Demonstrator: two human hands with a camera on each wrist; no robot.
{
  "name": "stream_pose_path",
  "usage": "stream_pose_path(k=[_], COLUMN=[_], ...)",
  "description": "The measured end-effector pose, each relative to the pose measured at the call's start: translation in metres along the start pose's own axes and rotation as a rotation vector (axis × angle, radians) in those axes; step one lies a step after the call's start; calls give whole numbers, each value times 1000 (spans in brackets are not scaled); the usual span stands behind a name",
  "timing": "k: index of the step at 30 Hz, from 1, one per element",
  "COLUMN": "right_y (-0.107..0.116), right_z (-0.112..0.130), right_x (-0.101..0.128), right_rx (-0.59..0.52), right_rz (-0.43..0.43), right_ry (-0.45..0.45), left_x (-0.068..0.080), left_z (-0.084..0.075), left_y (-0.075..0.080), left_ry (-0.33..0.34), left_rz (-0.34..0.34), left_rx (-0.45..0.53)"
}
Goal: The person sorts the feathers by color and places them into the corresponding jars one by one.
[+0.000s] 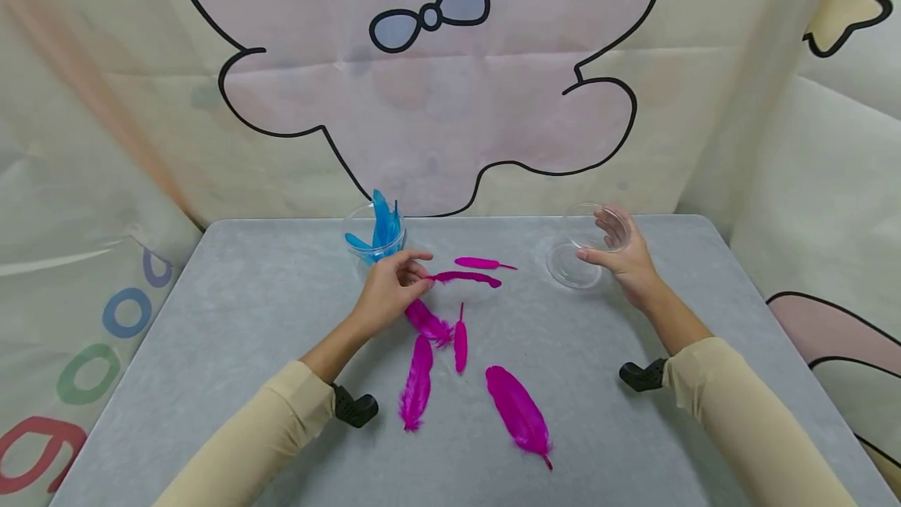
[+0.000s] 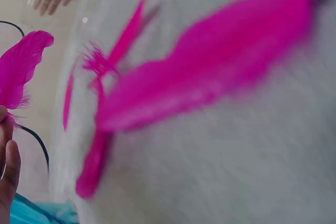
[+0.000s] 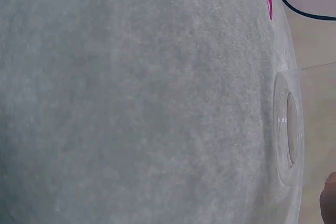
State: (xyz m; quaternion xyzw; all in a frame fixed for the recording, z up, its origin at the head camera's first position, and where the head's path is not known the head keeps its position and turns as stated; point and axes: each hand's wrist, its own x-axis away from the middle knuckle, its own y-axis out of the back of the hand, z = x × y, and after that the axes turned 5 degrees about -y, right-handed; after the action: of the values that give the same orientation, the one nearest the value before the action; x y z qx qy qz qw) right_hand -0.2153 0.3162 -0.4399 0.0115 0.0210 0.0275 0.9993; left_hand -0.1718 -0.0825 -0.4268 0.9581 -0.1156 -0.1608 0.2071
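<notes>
My left hand [image 1: 393, 288] pinches the quill end of a magenta feather [image 1: 468, 278] between thumb and fingers, above the table. In the left wrist view this feather [image 2: 23, 66] stands up from the fingertips. Close behind that hand is a clear plastic cup [image 1: 362, 250] with blue feathers [image 1: 383, 225] poking out of its top. My right hand [image 1: 632, 266] holds another clear plastic cup [image 1: 576, 266] at the right, thumb at the near side and fingers around the far side. In the right wrist view only a fingertip shows beside the cup [image 3: 281, 129].
Several magenta feathers lie on the grey table [image 1: 281, 319]: a large one [image 1: 517, 409] nearest the front, others [image 1: 417, 386] around the middle, and a thin one [image 1: 479, 263] farther back. Behind the table's far edge hangs a printed cloth backdrop [image 1: 436, 116].
</notes>
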Motion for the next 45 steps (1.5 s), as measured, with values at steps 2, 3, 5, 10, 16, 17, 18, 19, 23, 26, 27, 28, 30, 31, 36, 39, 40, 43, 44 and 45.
stream_pose_path(k=[2, 3, 5, 10, 16, 17, 18, 19, 23, 26, 27, 28, 30, 31, 36, 39, 40, 43, 44, 45], right_y=[0, 0, 1, 1, 0, 0, 0, 0, 0, -1, -1, -1, 0, -1, -1, -1, -1, -1, -1, -1], right_z=[0, 0, 0, 0, -1, -1, -1, -1, -2, -2, -2, -2, -3, -3, -4, -4, -4, -4, -4, -4], right_x=[0, 0, -1, 0, 1, 1, 1, 1, 0, -1, -1, -2, -2, -3, -4, -2, -2, -1, -1, -1], right_rx=[-2, -1, -1, -15, -24, -26, -26, -20, 0, -1, -4, -9, -28, -35, -38, -61, -60, -60, -53, -43], right_rz=[3, 4, 6, 11, 12, 10, 9, 4, -5, -4, -5, -4, -1, 2, 3, -2, -5, -8, -10, -14], right_ry=[0, 1, 4, 11, 16, 15, 12, 8, -8, -12, -11, -11, -7, -6, -8, 1, 0, 2, -4, -9], left_x=[-4, -7, -11, -24, -40, -43, -46, -49, -61, -69, -72, -75, -80, -82, -92, -98, -100, -105, -106, -107], left_z=[-6, -10, -15, -29, -44, -46, -49, -51, -60, -66, -67, -69, -72, -73, -82, -87, -88, -93, -95, -96], left_y=[-1, -2, -4, -10, -23, -25, -27, -29, -35, -40, -42, -43, -47, -49, -60, -70, -73, -83, -85, -88], left_ry=[-1, 1, 0, -15, -44, -50, -57, -64, -89, -99, -101, -102, -102, -102, -101, -98, -96, -91, -93, -94], left_rz=[-28, -40, -64, -117, -148, -151, -153, -155, -166, -170, -169, -168, -168, -169, -167, -158, -158, -157, -155, -154], left_rx=[13, 24, 41, 70, 97, 100, 105, 109, 119, 130, 134, 140, 156, 164, 202, 226, 231, 228, 220, 214])
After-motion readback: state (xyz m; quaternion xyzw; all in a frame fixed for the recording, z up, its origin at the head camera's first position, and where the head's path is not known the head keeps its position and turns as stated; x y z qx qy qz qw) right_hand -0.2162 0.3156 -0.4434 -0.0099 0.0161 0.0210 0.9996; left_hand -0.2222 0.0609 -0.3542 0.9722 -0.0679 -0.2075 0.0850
